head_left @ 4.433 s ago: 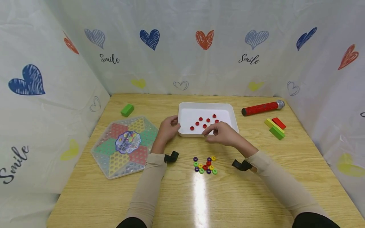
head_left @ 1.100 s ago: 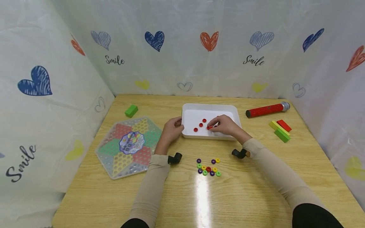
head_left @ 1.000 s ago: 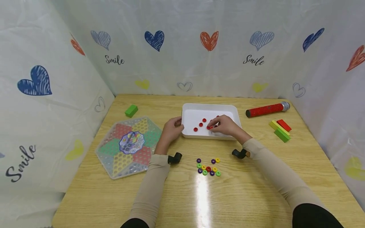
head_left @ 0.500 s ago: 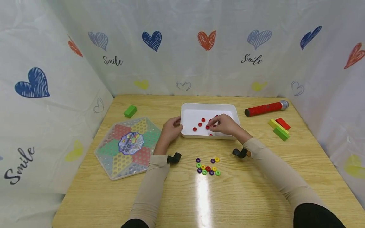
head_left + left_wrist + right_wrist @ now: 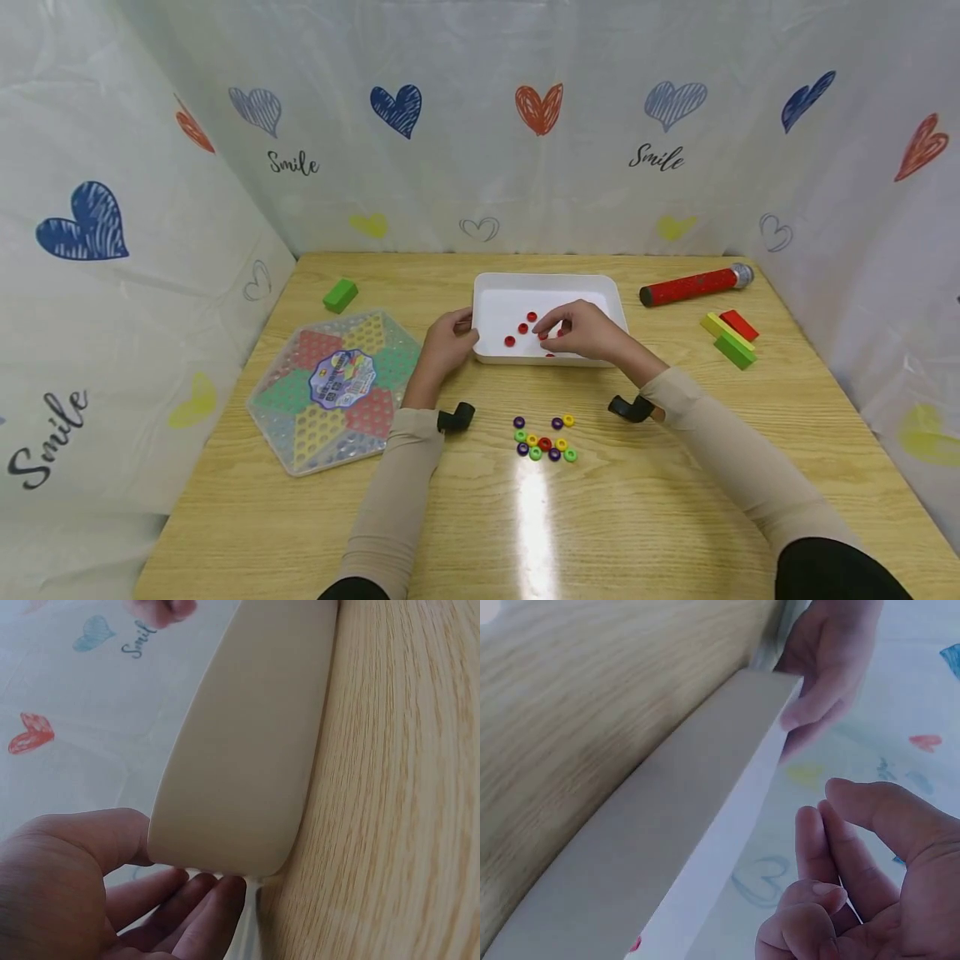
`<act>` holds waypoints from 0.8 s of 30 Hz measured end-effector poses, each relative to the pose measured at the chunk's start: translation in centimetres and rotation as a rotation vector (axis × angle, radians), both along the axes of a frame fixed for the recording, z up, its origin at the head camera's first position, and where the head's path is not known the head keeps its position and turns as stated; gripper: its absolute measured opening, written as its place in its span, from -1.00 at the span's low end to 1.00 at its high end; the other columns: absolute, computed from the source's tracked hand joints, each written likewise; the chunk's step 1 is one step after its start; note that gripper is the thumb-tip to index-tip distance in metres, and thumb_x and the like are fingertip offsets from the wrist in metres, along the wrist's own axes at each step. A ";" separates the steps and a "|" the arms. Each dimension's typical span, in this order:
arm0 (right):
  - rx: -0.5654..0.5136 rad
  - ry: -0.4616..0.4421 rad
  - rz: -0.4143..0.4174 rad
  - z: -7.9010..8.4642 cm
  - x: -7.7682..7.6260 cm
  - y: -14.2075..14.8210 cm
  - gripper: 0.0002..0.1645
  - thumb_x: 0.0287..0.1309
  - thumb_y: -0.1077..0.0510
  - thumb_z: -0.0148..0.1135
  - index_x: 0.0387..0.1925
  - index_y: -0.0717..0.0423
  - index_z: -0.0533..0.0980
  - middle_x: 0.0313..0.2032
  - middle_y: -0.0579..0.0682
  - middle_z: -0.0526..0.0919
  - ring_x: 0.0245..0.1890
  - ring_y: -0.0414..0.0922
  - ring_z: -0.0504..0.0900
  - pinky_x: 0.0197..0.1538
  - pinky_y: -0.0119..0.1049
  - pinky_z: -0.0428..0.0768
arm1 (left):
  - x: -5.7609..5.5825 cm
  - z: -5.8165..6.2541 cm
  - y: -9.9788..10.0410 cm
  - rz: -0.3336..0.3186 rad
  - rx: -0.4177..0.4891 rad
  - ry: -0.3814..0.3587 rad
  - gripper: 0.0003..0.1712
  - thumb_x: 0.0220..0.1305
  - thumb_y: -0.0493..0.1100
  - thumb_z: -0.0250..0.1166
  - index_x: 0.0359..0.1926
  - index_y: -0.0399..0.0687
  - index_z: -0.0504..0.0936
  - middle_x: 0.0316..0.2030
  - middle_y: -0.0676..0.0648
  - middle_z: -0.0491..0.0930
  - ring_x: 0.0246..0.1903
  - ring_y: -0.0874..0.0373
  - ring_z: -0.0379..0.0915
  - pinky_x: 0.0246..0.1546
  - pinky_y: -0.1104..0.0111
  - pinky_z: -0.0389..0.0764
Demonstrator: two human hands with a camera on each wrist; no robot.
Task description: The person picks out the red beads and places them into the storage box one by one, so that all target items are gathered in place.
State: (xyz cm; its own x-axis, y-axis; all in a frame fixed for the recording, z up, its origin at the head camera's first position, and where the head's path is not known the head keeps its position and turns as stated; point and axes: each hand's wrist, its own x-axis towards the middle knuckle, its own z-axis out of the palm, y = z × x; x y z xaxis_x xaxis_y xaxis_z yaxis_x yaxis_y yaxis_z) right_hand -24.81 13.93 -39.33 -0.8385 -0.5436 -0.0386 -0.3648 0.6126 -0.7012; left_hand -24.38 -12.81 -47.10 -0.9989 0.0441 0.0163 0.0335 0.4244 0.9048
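My left hand (image 5: 448,340) grips the left end of the white tray (image 5: 549,361), thumb at the rim and fingers against the outside, as the left wrist view shows. Over the tray's front part hovers my right hand (image 5: 585,329), thumb and index finger apart with nothing seen between them. Red beads (image 5: 522,328) lie scattered in the tray; some are partly hidden by the right hand. On the table in front of it sits a loose group of ring beads in purple, green and yellow, with one red bead (image 5: 545,444) in the middle.
A hexagonal board with a coloured star (image 5: 337,392) lies left of the tray. Behind it is a green block (image 5: 341,296). On the right are a red microphone (image 5: 693,287) and a small cluster of blocks (image 5: 731,337). Patterned curtains border the table.
One of two red beads in the table group is gone from there. My right hand moved further over the tray and let go of a red bead inside it. The left hand stays on the tray.
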 end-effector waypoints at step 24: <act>-0.059 -0.056 0.143 -3.8 6.6 -0.8 -0.80 0.09 0.18 0.47 -0.19 0.02 0.77 -0.26 -0.10 0.74 -0.60 -0.26 0.32 -0.46 -0.42 0.38 | 0.0 0.2 0.0 0.010 -0.008 -0.009 -0.41 0.35 -0.19 0.18 0.39 -0.16 0.47 0.30 -0.22 0.51 0.26 -0.11 0.51 0.31 0.04 0.51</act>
State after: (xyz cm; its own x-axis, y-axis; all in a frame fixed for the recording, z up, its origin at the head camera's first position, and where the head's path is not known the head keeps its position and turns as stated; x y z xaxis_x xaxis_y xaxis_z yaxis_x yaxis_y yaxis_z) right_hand -18.18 13.12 -43.18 -0.7495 -0.6603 -0.0473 -0.4051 0.5140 -0.7561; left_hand -24.36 -12.77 -46.90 -0.9994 0.0338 0.0074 0.0212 0.4319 0.9017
